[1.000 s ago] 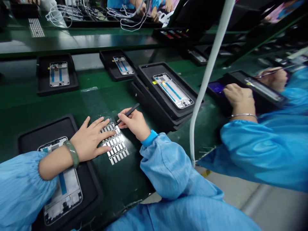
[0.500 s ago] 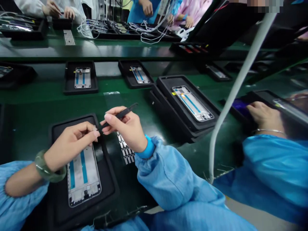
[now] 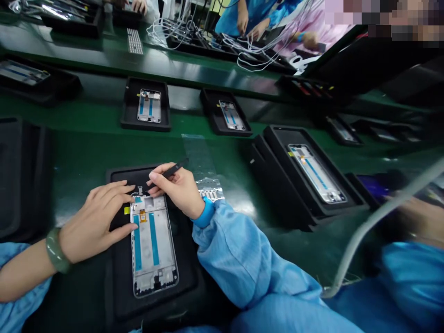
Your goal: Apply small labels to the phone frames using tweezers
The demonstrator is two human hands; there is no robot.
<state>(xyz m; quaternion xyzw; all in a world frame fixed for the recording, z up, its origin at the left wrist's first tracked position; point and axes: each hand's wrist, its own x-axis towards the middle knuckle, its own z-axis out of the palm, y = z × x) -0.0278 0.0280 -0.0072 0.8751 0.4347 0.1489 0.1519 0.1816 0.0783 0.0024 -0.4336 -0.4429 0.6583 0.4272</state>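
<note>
Tweezers, black, held in right hand, grip closed on them, tips at the phone frame top edge; left hand open beside it.

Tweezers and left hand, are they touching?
Apart. The head view shows the fingertips of the left hand stopping short of the black tweezers held in the right hand, with a plain gap between.
</note>
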